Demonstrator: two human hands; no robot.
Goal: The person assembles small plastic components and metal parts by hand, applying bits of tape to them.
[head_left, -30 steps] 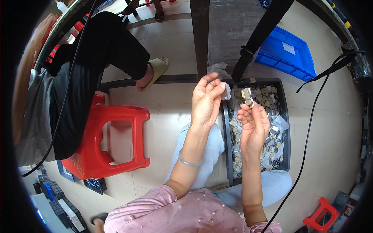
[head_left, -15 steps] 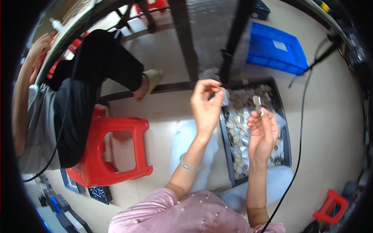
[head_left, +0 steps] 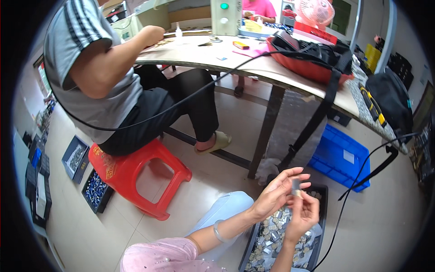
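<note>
My left hand (head_left: 277, 192) is raised over a dark tray (head_left: 247, 257), its fingers stretched out and spread beside a small flat metallic piece (head_left: 296, 187). I cannot tell whether they touch it. From below, my right hand (head_left: 304, 216) pinches that piece upright between thumb and fingers; the piece is slightly blurred. Beneath both hands, the tray on the floor holds many small grey and tan flat pieces (head_left: 272, 235) and some clear plastic. My hands and forearms cover part of the tray.
A seated person on a red stool (head_left: 149, 172) works at the table (head_left: 253, 68) to the left. A blue bin (head_left: 342, 156) stands beyond my hands. A black cable (head_left: 340, 226) hangs at right. Trays of small parts (head_left: 96, 190) lie at far left.
My view has tilted up, bringing the tabletop in. My left hand has come over to my right, its fingers opening from a pinch. The right hand still holds a small piece.
</note>
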